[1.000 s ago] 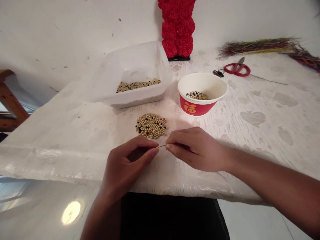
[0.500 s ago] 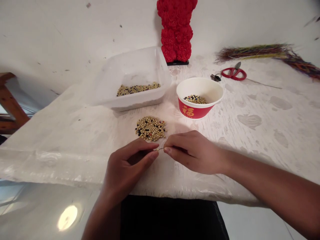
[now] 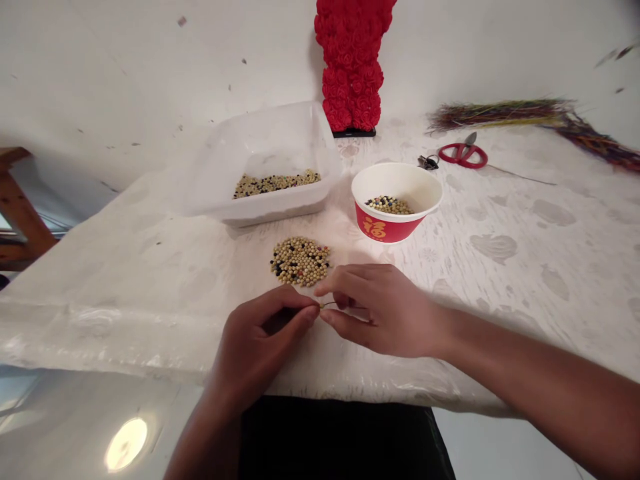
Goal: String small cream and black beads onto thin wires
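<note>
The left hand (image 3: 257, 333) holds its grip pinched on what appears to be a bead (image 3: 322, 306), nearside of the bead pile (image 3: 300, 261), with a thin wire (image 3: 331, 303) extending crosswise toward the right hand (image 3: 395, 310), its thumb and forefinger parted.

A red rose ornament (image 3: 352, 73) stands near the wall (image 3: 450, 53), wooden furniture (image 3: 25, 210) at left.

Probably a home, with patterned tablecloth (image 3: 493, 248) and rose ornament (image 3: 353, 73).
</note>
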`<state>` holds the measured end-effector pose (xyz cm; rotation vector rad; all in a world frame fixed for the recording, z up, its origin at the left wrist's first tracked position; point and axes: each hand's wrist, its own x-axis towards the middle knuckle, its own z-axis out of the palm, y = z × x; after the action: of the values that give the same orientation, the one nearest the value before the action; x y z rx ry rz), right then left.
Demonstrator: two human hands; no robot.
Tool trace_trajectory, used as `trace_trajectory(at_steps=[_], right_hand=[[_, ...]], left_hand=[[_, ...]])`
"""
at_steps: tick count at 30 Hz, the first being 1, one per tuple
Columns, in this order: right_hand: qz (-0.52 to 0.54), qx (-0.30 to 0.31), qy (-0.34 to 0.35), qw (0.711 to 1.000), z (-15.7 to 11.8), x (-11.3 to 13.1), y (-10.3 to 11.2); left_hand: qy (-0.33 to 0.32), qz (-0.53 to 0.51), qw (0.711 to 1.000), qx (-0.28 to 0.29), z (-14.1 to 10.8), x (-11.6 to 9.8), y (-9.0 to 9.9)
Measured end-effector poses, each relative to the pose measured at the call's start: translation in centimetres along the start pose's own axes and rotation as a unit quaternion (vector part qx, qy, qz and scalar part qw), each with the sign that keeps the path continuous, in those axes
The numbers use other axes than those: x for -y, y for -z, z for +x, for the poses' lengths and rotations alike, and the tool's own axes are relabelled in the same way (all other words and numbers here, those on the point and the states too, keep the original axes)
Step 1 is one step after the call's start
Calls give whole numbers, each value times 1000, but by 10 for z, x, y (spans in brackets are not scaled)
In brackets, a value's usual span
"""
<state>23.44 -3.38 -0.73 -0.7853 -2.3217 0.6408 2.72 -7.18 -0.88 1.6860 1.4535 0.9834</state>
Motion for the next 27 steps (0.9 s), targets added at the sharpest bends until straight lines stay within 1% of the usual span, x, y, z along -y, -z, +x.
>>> trace_trajectory(at_steps=[3,5,13,18,24,27], right_hand=[[-7,23,47,999,2,1,0],[-10,29,61,998,2,1,0],[24,15,57,998,2,-1,0],[20,-2,46,999,5,0,-1],[-69,-9,56,996,7,2,-4],[-145,-7,85,986,8,2,-6]], left_hand=[[-10,2,1000,20,1,6,1],[-5,-5,1000,25,2,8,2],[17,-31,998,44,2,8,5],[34,-15,997,64,4,9,6],[38,-42,996,72,5,13,6],[42,-57,995,71,5,12,6]])
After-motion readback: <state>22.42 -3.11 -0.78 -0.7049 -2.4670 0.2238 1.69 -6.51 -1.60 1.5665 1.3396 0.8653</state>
